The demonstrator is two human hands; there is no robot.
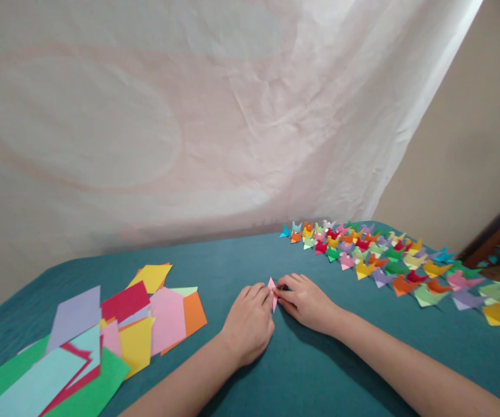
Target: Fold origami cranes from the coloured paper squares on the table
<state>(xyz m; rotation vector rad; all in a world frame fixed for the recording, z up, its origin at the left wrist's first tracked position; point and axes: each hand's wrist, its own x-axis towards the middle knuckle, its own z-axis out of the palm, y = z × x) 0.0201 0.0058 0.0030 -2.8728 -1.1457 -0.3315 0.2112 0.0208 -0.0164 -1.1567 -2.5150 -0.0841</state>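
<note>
A small piece of folded pink paper (272, 285), narrow and pointed at its far and near ends, lies on the teal-covered table between my two hands. My left hand (250, 321) rests against its left side, fingers together and bent over its edge. From the right, my right hand (305, 301) pinches the paper's edge between thumb and fingers. The fingers of both hands partly hide the paper.
Loose coloured paper sheets (126, 304) lie overlapping on the left. Several rows of small folded paper birds (378, 260) stand at the right and far right. The teal table (215, 258) meets a hanging pale curtain (167, 145) behind it.
</note>
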